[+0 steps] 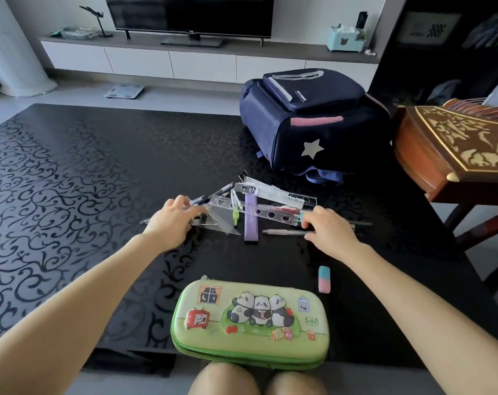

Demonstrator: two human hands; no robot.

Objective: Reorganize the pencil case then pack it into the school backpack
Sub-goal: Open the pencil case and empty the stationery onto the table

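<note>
Left hand grips a black pen, right hand pinches the clear plastic stencil ruler; green panda pencil case sits near me.

Dim soft daylight, sheen on glossy black table, wide-angle bending at edges, slight overall softness

Tabletop: glossy black with a scrolling vine pattern.
Pencil case, 6 o'clock: light green, with black-and-white pandas and a red television motif.
Eraser, 5 o'clock: half blue, half pink.
Backpack, 1 o'clock: navy, with pink mesh trim and a silver star.
Ruler, centre: clear.
Strip, centre: lilac.
</note>
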